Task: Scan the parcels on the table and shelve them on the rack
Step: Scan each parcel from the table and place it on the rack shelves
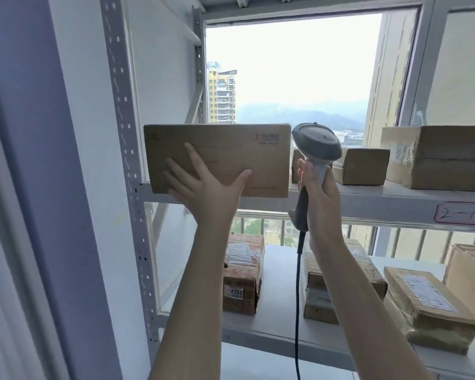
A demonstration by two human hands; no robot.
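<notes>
A flat brown cardboard parcel (231,149) stands on its edge at the left end of the rack's upper shelf (368,200). My left hand (203,187) presses flat against the parcel's near face, fingers spread and straight. My right hand (317,193) grips the handle of a grey barcode scanner (316,141), held upright just right of the parcel, its black cable hanging down. The scanner's window faces away from me.
More cardboard boxes (362,165) (444,154) sit on the upper shelf to the right, above a handwritten label (462,213). The lower shelf holds taped parcels (243,272) (337,286) (428,305). A perforated rack post (126,160) stands at left. A window is behind.
</notes>
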